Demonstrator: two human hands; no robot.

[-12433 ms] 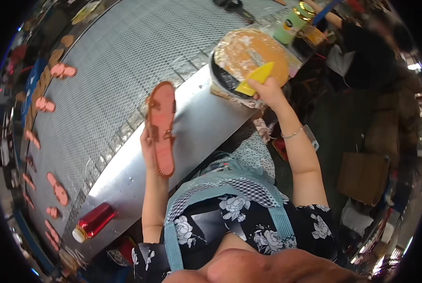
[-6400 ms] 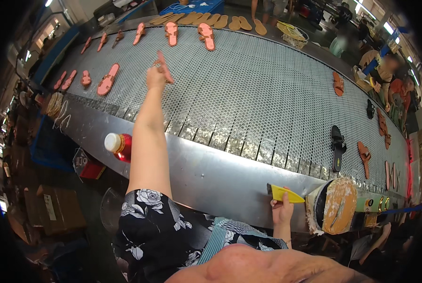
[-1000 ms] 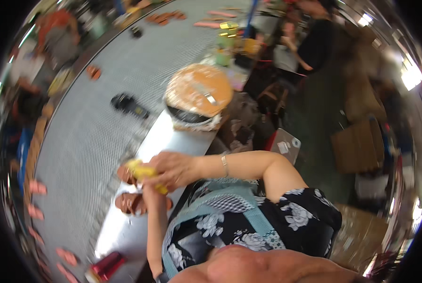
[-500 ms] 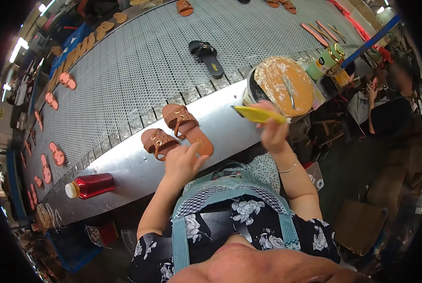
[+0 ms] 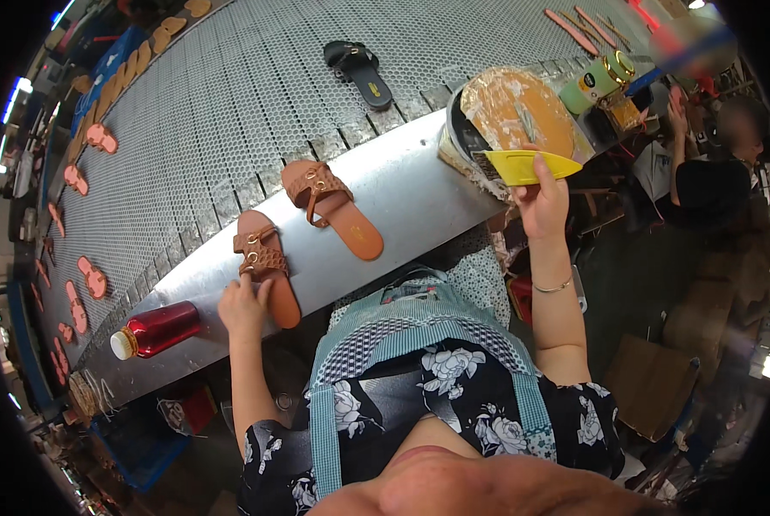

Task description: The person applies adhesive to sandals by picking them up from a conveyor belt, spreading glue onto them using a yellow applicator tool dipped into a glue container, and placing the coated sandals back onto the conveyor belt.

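Observation:
My left hand (image 5: 244,307) is closed on the side of a brown sandal (image 5: 283,303), its fingers by the woven strap and its thumb near the footbed. To the right lies the matching brown sandal (image 5: 359,230), toe strap toward the conveyor, untouched on the metal ledge. My right hand (image 5: 542,202) grips a flat yellow brush (image 5: 531,167) with a dark, bristle-like edge at its left end. That brush is at the near edge of a round tub (image 5: 464,129) partly covered by a stained orange-brown disc (image 5: 510,96).
A mesh conveyor (image 5: 230,95) runs beyond the metal ledge (image 5: 411,193), carrying a black sandal (image 5: 369,82) and several pink sandals at left. A red bottle (image 5: 166,329) lies on the ledge's left part. A green flask (image 5: 590,90) stands past the tub; another person sits at right.
My left hand has drawn one brown sandal left and nearer, apart from its pair. My right hand has moved right and slightly up with the yellow brush, its tip now at the tub's edge.

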